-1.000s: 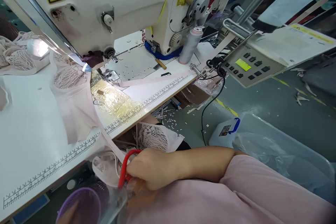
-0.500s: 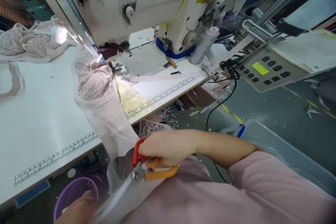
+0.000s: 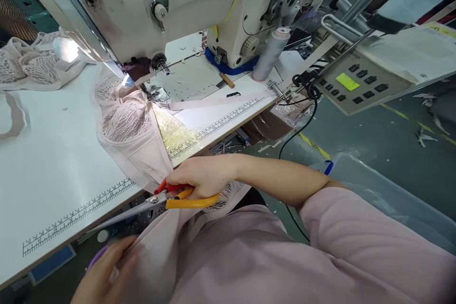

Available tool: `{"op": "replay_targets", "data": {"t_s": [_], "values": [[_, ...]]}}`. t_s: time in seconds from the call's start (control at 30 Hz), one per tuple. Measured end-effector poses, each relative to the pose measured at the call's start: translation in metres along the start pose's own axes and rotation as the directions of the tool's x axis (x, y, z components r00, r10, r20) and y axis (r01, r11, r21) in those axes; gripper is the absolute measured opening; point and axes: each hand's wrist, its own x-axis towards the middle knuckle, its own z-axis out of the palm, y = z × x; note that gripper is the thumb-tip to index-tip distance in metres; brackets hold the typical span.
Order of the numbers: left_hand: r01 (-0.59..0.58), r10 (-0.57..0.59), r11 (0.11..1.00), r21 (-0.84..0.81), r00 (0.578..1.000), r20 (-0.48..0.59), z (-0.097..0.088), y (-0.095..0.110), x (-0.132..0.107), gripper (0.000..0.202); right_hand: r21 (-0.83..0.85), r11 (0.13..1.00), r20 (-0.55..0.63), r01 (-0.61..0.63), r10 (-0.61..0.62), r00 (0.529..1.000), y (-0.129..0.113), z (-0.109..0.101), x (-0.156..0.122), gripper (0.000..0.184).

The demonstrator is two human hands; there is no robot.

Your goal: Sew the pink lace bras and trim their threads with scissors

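My right hand [image 3: 203, 175] is closed round the red and orange handles of a pair of scissors [image 3: 128, 212], whose long blades point left past the table's front edge. Beneath that hand, pale pink lace bras [image 3: 153, 152] run from the sewing machine's needle area over the edge and onto my lap. Low on the left is my left hand [image 3: 107, 270], smeared by motion, beside the pale fabric [image 3: 153, 251] hanging over my lap. Whether its fingers grip that fabric does not show. A purple basket [image 3: 95, 259] is mostly hidden behind this hand.
The white sewing machine [image 3: 185, 4] stands over the table [image 3: 60, 161], which has printed rulers. A grey thread cone [image 3: 271, 54] and a control panel [image 3: 352, 83] are at the right. More lace bras [image 3: 39, 64] lie at the far left. A clear plastic bin [image 3: 384, 199] stands on the floor.
My right hand has moved up and left with the scissors, whose blades now lie flatter. My left hand has come up out of the purple basket toward the fabric. The view has shifted slightly.
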Motion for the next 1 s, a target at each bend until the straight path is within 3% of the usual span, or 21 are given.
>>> {"op": "replay_targets", "data": {"t_s": [0.13, 0.23, 0.3, 0.4, 0.47, 0.57, 0.63, 0.8, 1.0], "values": [[-0.079, 0.066, 0.986, -0.149, 0.994, -0.092, 0.021, 0.041, 0.028, 0.029, -0.012, 1.0, 0.035, -0.008, 0.008, 0.999, -0.011, -0.007, 0.009, 0.023], [-0.04, -0.023, 0.932, -0.36, 0.986, -0.168, 0.034, 0.067, 0.041, 0.026, -0.034, 0.999, 0.058, -0.014, 0.016, 0.998, -0.018, -0.012, 0.013, 0.024], [0.055, -0.122, 0.858, -0.511, 0.987, -0.099, 0.036, 0.078, 0.045, 0.027, -0.055, 0.998, 0.069, -0.018, 0.021, 0.997, -0.021, -0.014, 0.014, 0.025], [0.215, -0.253, 0.671, -0.71, 0.966, 0.053, 0.032, 0.086, 0.049, 0.031, -0.083, 0.996, 0.066, -0.018, 0.023, 0.998, -0.022, -0.015, 0.017, 0.026], [0.289, -0.326, 0.551, -0.783, 0.938, 0.117, 0.029, 0.088, 0.05, 0.031, -0.09, 0.996, 0.064, -0.012, 0.018, 0.998, -0.021, -0.015, 0.019, 0.026], [0.356, -0.412, 0.456, -0.815, 0.897, 0.161, 0.025, 0.087, 0.051, 0.034, -0.085, 0.996, 0.063, -0.011, 0.017, 0.998, -0.02, -0.014, 0.023, 0.026], [0.365, -0.437, 0.446, -0.817, 0.885, 0.157, 0.024, 0.085, 0.051, 0.035, -0.08, 0.997, 0.062, -0.005, 0.01, 0.998, -0.02, -0.013, 0.026, 0.025], [0.359, -0.386, 0.484, -0.798, 0.906, 0.173, 0.026, 0.078, 0.051, 0.03, -0.075, 0.997, 0.065, 0.036, -0.031, 0.997, -0.018, -0.012, 0.029, 0.027], [0.409, -0.425, 0.487, -0.772, 0.883, 0.199, 0.027, 0.073, 0.052, 0.039, -0.072, 0.996, 0.051, 0.046, -0.043, 0.998, -0.015, -0.011, 0.031, 0.026]]}}
